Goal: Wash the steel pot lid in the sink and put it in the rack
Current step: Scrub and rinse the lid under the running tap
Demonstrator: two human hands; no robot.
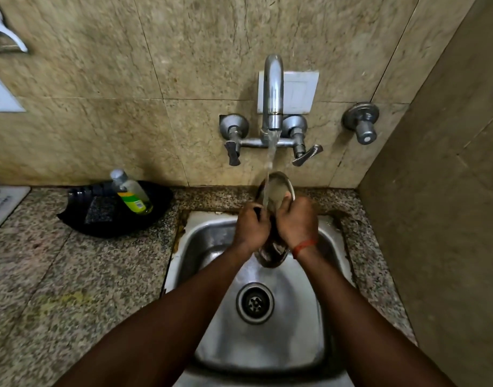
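Note:
The round steel pot lid stands almost on edge over the steel sink, under the stream running from the tap. My left hand grips the lid's left side, where something dark shows between its fingers. On the right side, my right hand curls round the rim, thumb on the lid's face. Both hands cover the lid's middle; its lower edge shows below them. No rack is in view.
A black tray on the granite counter at left holds a scrub pad and a dish soap bottle. Tiled walls close in behind and on the right. The drain sits in the basin's middle.

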